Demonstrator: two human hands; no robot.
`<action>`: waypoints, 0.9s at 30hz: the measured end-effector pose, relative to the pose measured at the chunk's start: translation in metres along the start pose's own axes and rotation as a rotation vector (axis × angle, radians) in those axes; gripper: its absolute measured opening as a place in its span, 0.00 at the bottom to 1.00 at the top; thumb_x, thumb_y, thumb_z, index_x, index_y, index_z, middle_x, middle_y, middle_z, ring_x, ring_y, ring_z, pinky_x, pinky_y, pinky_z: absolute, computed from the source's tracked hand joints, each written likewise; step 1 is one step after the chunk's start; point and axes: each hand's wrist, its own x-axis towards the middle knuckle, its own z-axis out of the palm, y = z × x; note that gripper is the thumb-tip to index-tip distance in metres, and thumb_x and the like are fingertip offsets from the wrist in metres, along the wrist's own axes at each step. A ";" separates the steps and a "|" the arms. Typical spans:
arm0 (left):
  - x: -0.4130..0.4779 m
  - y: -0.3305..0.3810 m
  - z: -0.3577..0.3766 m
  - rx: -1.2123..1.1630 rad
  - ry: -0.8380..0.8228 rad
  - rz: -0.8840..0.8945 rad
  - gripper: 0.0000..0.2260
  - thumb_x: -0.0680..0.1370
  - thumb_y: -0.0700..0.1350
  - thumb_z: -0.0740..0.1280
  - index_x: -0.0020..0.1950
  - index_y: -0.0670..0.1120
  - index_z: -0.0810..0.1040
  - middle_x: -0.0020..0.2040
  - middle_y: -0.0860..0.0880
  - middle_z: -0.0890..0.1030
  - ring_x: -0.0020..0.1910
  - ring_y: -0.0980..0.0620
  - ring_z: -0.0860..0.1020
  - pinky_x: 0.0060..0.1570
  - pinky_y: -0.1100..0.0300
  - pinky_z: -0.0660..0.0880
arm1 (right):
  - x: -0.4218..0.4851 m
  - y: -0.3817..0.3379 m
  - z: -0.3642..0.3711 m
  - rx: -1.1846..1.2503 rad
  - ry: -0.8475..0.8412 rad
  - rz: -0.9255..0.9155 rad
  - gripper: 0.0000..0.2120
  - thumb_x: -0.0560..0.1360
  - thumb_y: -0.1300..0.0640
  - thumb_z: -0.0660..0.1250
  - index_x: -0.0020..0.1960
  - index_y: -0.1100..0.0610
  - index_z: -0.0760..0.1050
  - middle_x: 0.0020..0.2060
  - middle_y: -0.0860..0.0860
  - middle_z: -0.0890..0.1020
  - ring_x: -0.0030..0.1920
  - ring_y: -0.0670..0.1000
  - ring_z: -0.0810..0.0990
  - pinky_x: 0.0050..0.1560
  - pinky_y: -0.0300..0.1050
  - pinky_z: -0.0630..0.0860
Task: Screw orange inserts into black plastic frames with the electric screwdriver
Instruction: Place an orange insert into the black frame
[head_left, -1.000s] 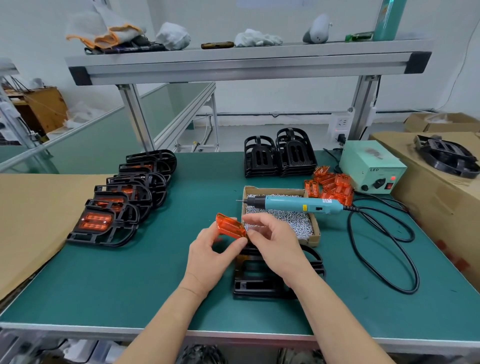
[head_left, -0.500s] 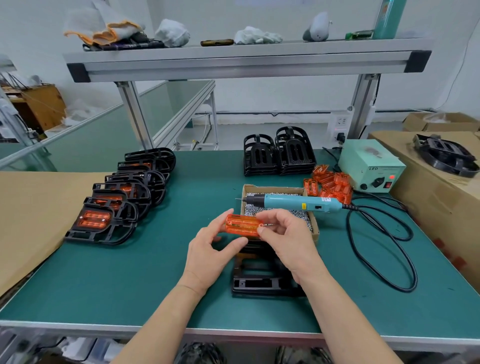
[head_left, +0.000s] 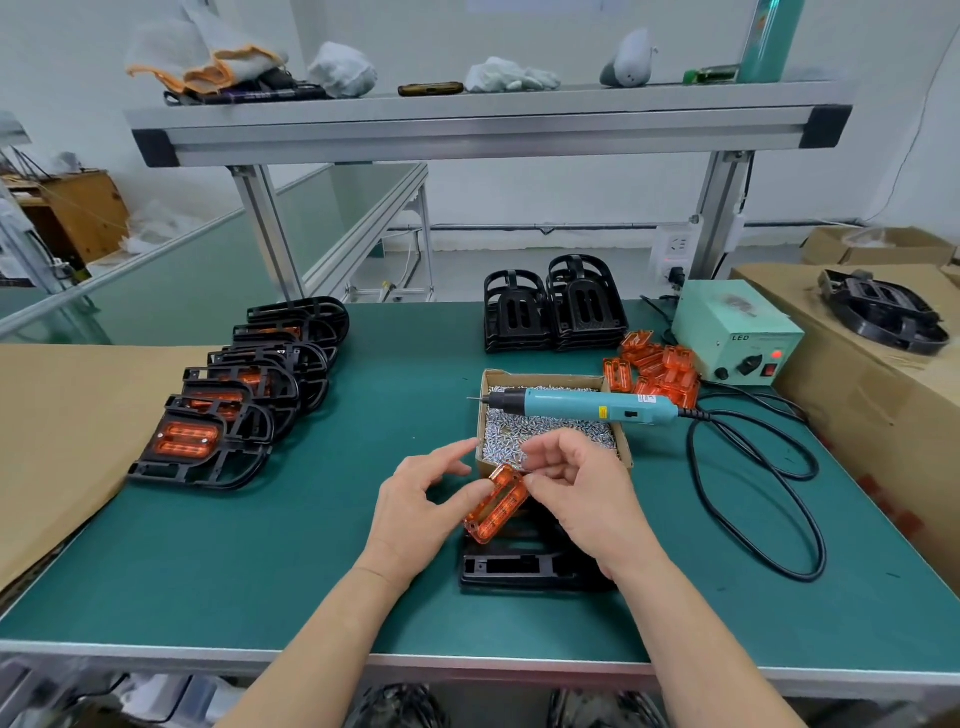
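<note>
Both hands pinch one translucent orange plastic insert (head_left: 496, 505): the left hand (head_left: 415, 512) grips its near side, the right hand (head_left: 582, 493) its far upper end. Its long axis tilts, low end toward the person. The black plastic frame (head_left: 524, 564) lies directly beneath, touching or nearly so. The teal electric screwdriver (head_left: 587, 405) rests across the cardboard screw box (head_left: 485, 382) just beyond the right hand, the nearer one.

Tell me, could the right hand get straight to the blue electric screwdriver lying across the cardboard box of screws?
Probably yes. The blue electric screwdriver lies bare across the cardboard screw box just beyond the right hand, but that hand is busy with the orange insert.
</note>
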 end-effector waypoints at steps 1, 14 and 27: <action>0.000 0.000 0.000 0.015 -0.006 0.006 0.17 0.72 0.51 0.76 0.55 0.69 0.79 0.47 0.63 0.82 0.55 0.60 0.77 0.59 0.60 0.73 | 0.000 0.001 0.000 -0.044 -0.007 -0.009 0.17 0.73 0.72 0.70 0.50 0.51 0.80 0.45 0.49 0.85 0.46 0.47 0.83 0.52 0.38 0.79; 0.003 -0.002 0.002 0.094 -0.013 -0.003 0.11 0.70 0.52 0.78 0.34 0.53 0.77 0.39 0.57 0.80 0.46 0.56 0.77 0.50 0.53 0.74 | 0.002 0.001 -0.005 -0.393 -0.135 -0.047 0.13 0.74 0.64 0.72 0.52 0.49 0.85 0.43 0.38 0.80 0.44 0.39 0.81 0.54 0.40 0.79; 0.003 0.003 0.000 0.101 0.010 -0.020 0.12 0.77 0.49 0.71 0.35 0.46 0.80 0.36 0.53 0.81 0.42 0.54 0.77 0.46 0.58 0.72 | -0.001 -0.007 -0.008 -0.574 -0.120 -0.124 0.07 0.75 0.59 0.72 0.43 0.48 0.81 0.42 0.42 0.77 0.45 0.43 0.77 0.52 0.42 0.75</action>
